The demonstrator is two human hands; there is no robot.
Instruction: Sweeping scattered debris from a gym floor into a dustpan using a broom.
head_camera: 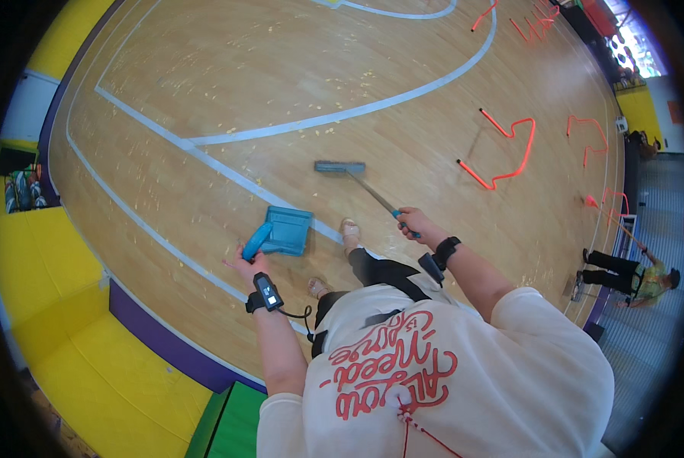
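My left hand (250, 263) is closed around the blue handle of a blue plastic dustpan (290, 230), whose pan lies over a white line on the wooden floor. My right hand (418, 224) grips the handle of a broom (379, 196). Its flat blue head (339, 166) rests on the floor, ahead of the dustpan and apart from it. Small pale flakes (319, 130) are scattered over the boards, many of them beyond the broom head.
Orange-red bent tube frames (528, 150) stand to the right. Yellow padded blocks (44, 257) and a purple edge (153, 338) border the floor at left. At far right, another person (622, 272) holds a long-handled tool.
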